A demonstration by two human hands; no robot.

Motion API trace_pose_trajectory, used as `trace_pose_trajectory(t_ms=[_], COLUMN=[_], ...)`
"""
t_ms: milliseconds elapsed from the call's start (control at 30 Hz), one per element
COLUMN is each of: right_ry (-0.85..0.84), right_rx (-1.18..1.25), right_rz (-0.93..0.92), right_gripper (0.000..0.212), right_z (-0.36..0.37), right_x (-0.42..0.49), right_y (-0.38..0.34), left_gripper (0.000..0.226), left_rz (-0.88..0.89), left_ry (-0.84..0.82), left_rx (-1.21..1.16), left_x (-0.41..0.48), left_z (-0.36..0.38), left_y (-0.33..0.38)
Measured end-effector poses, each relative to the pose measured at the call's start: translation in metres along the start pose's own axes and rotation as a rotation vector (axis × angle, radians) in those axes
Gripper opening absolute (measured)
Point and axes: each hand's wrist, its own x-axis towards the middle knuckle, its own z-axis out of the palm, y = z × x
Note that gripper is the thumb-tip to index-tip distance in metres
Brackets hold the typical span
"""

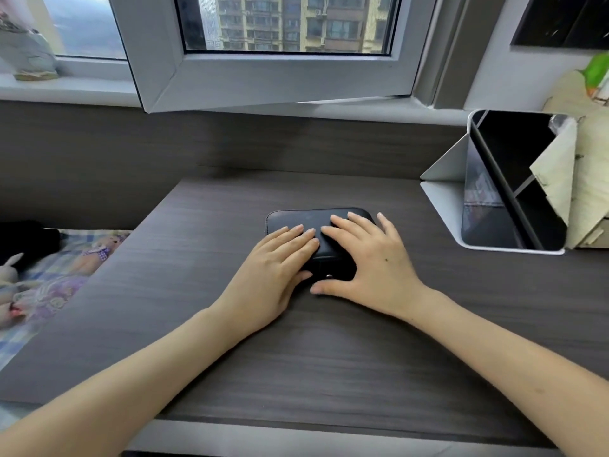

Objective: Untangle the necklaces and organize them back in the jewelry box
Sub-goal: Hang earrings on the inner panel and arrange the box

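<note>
A black leather jewelry box [306, 217] lies closed in the middle of the dark wooden desk [164, 291]. My left hand [276, 262] rests flat on the near left part of its lid, fingers straight. My right hand [369, 258] lies flat on the right part of the lid, with the thumb stretched along the box's front edge by a small metal clasp [329, 275]. No necklace is in sight.
A tablet in a white folding case [501, 192] stands at the right of the desk, with beige paper items behind it. An open window sash [263, 80] hangs over the far edge. A bed with a patterned sheet [49, 275] lies to the left.
</note>
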Motion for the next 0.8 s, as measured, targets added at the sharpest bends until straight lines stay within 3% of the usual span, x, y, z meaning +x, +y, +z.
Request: trace_pose_trajectory(t_ms=[133,300,533,667,800], right_ry=[0.079,0.035,0.011,-0.073,-0.042], right_rx=[-0.044,-0.032,-0.079,0.048,0.15], right_rz=[-0.006,-0.02,-0.088,-0.073,-0.028], right_gripper=[0.071,0.074,0.079,0.086,0.075], right_z=[0.007,0.008,0.01,0.002,0.003], right_x=[-0.002,-0.002,-0.002,-0.002,-0.003], right_y=[-0.003,0.001,0.005,0.009,0.009], left_gripper=[0.042,0.042,0.047,0.044,0.042], left_rz=[-0.003,-0.031,-0.275,-0.269,-0.261], left_ry=[0.002,0.0,0.125,0.154,0.169], left_rx=[-0.032,-0.071,-0.216,-0.188,-0.178], left_x=[0.0,-0.001,0.01,0.012,0.012], left_z=[0.001,0.0,0.002,0.007,0.01], left_y=[0.0,0.0,0.018,0.017,0.018])
